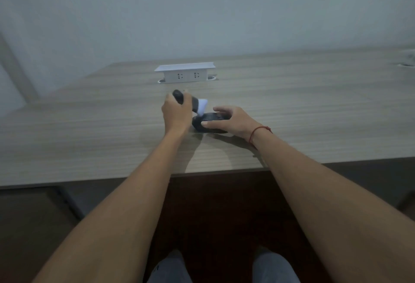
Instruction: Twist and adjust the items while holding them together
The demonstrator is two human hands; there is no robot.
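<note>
My left hand [175, 113] grips a dark handled tool [179, 96] whose white head [201, 105] points down to the right. That white end touches the top of a black rounded object [210, 123] lying on the wooden table [89, 139]. My right hand [232, 119] holds this black object, thumb against its near side and fingers curled over the far side. A red string circles my right wrist. What the black object is stays unclear in the blur.
A white pop-up socket box [185, 73] stands on the table behind my hands, near the grey wall. The table's front edge [112, 180] runs across below my forearms. My knees show at the bottom. A cable hole sits at the far right [407, 64].
</note>
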